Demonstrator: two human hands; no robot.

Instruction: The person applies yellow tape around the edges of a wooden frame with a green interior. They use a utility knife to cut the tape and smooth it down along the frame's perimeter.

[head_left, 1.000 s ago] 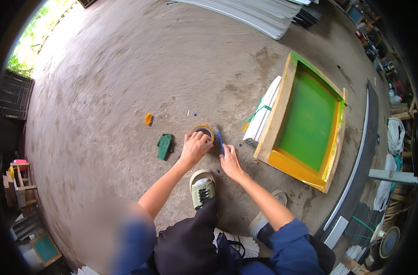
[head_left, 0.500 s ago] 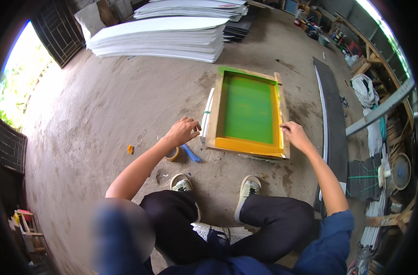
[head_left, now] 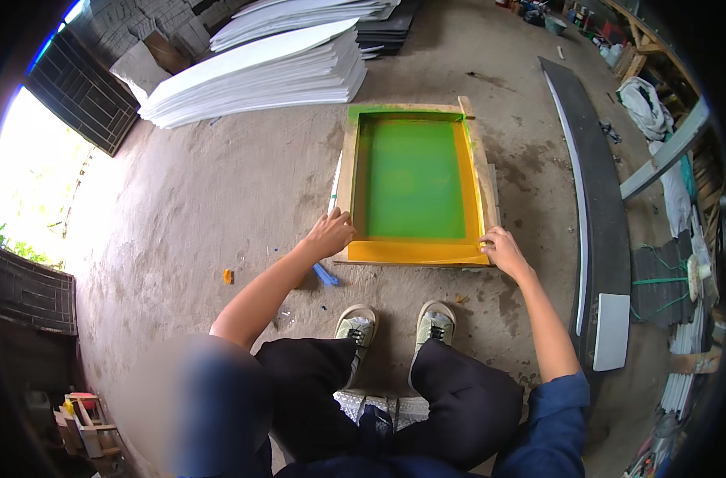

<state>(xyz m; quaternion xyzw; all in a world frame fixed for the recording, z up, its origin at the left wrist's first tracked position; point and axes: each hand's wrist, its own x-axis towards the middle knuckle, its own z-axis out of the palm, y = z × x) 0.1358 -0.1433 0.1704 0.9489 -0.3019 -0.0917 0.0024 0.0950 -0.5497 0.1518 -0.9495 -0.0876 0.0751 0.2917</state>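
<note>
Slippage looks like the main risk: the left hand (head_left: 331, 233) rests with fingers bent over the near left corner of the screen-printing frame (head_left: 347, 171), and the right hand (head_left: 500, 248) pinches the near right corner with fingers curled on its yellow edge, so an uneven pull from one side would likely twist the frame on the concrete floor (head_left: 219, 183). Dragging it over the rough floor could, I judge, scuff the yellow tape or snag the mesh. A small blue object (head_left: 325, 276) lies on the floor just beside the left wrist, and the person's shoes (head_left: 395, 327) stand near the frame's near edge, so either could get in the way. The frame itself lies flat on the floor in front of the squatting person, a pale wooden rectangle holding a bright green mesh, its near rail covered in yellow. Stacked white sheets (head_left: 259, 72) sit well beyond it.
</note>
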